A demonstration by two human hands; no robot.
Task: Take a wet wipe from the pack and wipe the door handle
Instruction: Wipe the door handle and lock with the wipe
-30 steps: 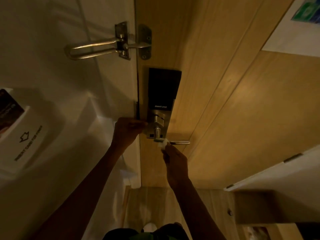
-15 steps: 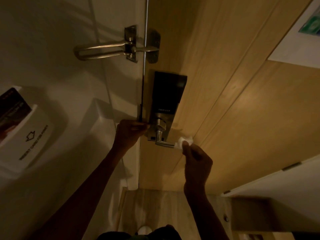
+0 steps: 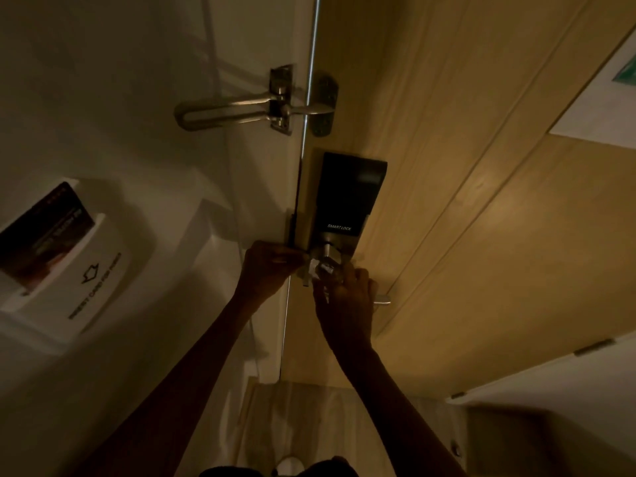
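Wipe (image 3: 321, 270) barely visible; right hand (image 3: 347, 301) covers handle (image 3: 382, 299).

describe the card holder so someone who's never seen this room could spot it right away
Start at the wooden door with the black smart lock panel, then look across to the pale wall on its left. The white plastic card holder is mounted there. Unlike the brushed metal swing-bar latch higher up, it bears a printed arrow and holds a dark card.

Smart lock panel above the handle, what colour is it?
Black, with small white lettering; the smart lock panel shows in the head view.
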